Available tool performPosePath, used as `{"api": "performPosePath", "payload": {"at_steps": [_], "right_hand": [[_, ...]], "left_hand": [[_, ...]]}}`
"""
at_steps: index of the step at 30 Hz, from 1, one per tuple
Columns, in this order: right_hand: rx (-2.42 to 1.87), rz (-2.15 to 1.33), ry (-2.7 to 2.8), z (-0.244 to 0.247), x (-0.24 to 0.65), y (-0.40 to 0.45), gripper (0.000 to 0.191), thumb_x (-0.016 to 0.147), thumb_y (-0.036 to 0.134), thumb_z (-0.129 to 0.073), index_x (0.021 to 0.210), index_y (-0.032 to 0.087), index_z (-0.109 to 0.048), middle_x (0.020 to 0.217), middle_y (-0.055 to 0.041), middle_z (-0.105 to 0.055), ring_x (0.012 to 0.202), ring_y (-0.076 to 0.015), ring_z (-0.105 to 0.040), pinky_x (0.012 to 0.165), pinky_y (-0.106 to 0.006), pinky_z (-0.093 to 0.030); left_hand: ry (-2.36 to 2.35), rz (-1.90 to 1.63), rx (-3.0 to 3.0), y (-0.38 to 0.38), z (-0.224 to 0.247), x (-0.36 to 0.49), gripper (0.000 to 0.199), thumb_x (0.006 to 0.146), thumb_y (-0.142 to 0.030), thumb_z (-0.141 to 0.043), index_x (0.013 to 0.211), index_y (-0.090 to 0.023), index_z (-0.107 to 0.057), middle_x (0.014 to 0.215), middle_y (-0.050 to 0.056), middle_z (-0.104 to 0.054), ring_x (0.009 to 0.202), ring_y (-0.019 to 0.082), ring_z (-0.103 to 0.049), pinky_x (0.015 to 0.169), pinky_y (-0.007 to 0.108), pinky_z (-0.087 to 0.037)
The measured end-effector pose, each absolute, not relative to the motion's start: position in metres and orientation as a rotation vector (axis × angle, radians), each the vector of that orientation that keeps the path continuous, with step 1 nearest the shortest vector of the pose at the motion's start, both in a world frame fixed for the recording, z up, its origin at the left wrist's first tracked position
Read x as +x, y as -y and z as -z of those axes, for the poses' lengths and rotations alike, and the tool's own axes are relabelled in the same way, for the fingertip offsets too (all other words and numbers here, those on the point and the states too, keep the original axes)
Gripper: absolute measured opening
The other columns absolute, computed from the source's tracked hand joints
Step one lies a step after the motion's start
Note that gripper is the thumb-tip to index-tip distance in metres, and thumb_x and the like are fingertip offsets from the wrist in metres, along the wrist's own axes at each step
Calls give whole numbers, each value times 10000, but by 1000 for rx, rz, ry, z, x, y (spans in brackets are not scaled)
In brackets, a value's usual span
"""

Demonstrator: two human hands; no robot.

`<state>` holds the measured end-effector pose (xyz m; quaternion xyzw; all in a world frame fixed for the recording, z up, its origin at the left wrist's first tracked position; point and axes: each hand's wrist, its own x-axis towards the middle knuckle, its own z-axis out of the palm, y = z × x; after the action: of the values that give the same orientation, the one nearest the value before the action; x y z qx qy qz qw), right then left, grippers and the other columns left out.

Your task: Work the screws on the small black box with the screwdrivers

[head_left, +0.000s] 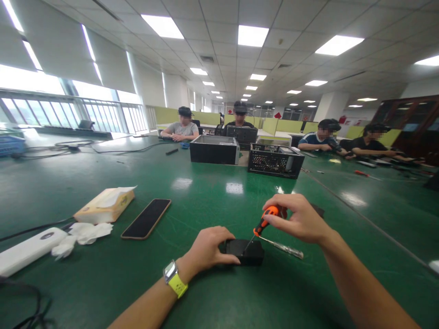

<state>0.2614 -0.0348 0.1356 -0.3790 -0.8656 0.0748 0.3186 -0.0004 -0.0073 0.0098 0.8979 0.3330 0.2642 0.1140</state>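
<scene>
here, right fingers (280, 199) hold screwdriver (263, 222) at box (253, 255)

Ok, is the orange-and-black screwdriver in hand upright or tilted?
Tilted: the screwdriver slants in the right hand, its shaft running down-left toward the black box that the left hand holds.

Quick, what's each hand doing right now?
Left hand: holding the black box at its left end.
Right hand: closed on the orange screwdriver.
</scene>
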Motion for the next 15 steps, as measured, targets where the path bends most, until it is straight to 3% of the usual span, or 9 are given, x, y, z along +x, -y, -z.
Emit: {"api": "performPosePath", "payload": {"at_steps": [15], "right_hand": [[-984, -207, 2304, -136, 259, 36, 149, 850, 290, -645, 911, 169, -706, 787, -31, -695, 664, -139, -585, 612, -247, -430]], "left_hand": [[-966, -773, 2657, 7, -8, 0, 455, 762, -577, -736, 968, -173, -695, 892, 64, -720, 796, 222, -668, 690, 276, -492]]}}
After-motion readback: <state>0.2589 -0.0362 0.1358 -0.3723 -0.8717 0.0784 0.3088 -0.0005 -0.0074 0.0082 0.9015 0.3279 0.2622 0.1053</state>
